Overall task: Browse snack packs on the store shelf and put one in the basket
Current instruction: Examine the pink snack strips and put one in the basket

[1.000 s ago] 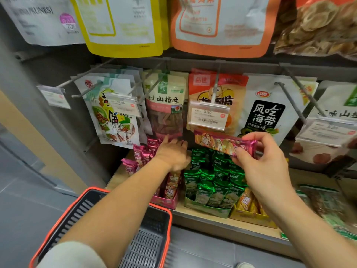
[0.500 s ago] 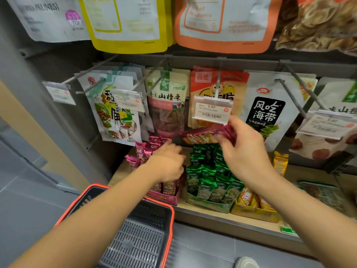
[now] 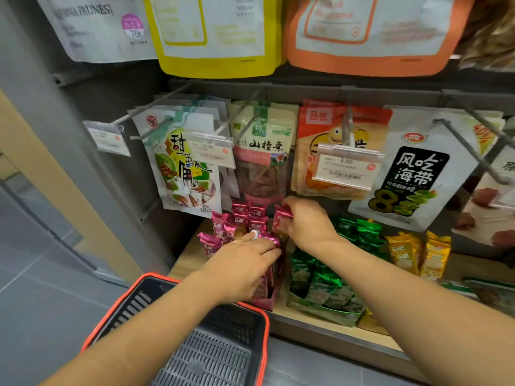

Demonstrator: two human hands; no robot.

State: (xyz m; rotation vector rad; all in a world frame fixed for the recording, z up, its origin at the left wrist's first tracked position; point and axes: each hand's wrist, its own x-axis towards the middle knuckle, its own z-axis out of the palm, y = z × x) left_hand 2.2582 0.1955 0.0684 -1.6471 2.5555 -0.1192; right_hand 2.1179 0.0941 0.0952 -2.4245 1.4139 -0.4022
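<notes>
Head view: the right hand (image 3: 306,227) pinched a pink snack pack (image 3: 282,218), roughly upright above its pink display box (image 3: 268,302) on the shelf (image 3: 328,327). The left hand (image 3: 245,263) apparently lay flat on the neighbouring packs (image 3: 239,218). The basket (image 3: 158,276) sat below and left of the pack, nearer the left arm.

A single wide-angle camera, worn on the head, looks forward and down from close range at the shelf (image 3: 379,339), which fills the centre and right of the frame; the basket (image 3: 267,335) sits at bottom centre.
</notes>
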